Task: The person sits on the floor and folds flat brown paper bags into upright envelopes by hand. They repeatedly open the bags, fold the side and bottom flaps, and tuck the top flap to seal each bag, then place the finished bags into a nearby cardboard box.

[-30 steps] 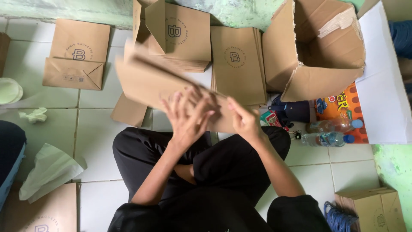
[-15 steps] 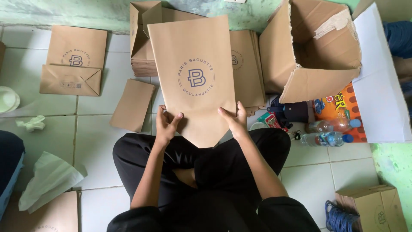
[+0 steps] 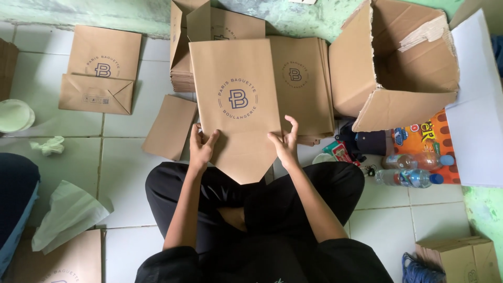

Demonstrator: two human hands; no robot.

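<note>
A flat brown paper bag [image 3: 236, 99] with a round dark printed mark lies in front of my crossed legs, its pointed bottom flap toward me. My left hand [image 3: 201, 148] presses on the flap's left fold. On the right fold rests my right hand [image 3: 285, 142], fingers spread on the paper. A stack of similar flat bags [image 3: 306, 84] lies just behind and to the right. A small brown cardboard rectangle [image 3: 170, 126] sits on the tiles left of the bag.
A big open cardboard box [image 3: 398, 68] stands at the right, with a white sheet [image 3: 477, 105] beyond it. Two plastic bottles [image 3: 411, 170] and snack packets lie near my right knee. Folded bags [image 3: 99, 78], crumpled tissue [image 3: 50, 145] and a white dish [image 3: 13, 115] lie at left.
A second ago the bag was tilted and in motion in both hands. It now lies flat and straight, with both hands at the bottom flap's folds.
</note>
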